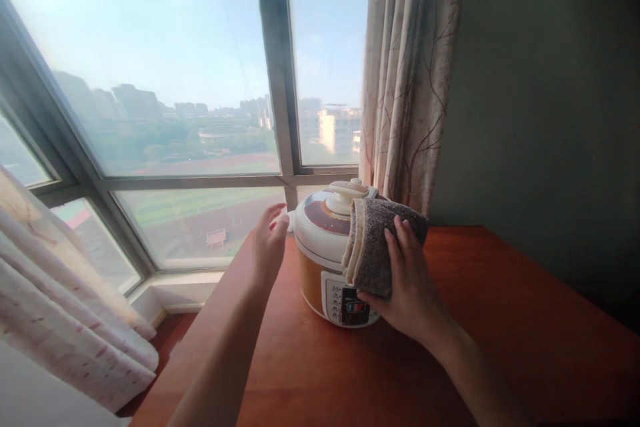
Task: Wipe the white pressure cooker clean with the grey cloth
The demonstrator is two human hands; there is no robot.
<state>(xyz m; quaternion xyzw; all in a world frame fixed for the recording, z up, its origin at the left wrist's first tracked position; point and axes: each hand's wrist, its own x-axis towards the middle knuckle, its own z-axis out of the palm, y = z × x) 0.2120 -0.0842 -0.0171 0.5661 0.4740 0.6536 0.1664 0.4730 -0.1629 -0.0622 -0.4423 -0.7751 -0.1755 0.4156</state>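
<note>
A rounded electric pressure cooker (313, 273) stands on the wooden table, white and brown-orange, its lid closed under a pale top handle (345, 192). My right hand (407, 280) holds a folded grey-brown cloth (373, 240) with beige edging against the cooker's front right side. The cloth covers part of the lid and the upper corner of the control panel (350, 300). At the cooker's left, my left hand (271, 240) is loosely curled, thumb and fingers apart, close beside the small white side handle (292, 221). Whether it touches that handle is unclear.
The reddish-brown table (500, 320) extends right toward a dark wall. Behind the cooker is a large window (190, 80) with grey frames. One patterned curtain (407, 67) hangs behind the table, and another curtain (65, 320) hangs at the left.
</note>
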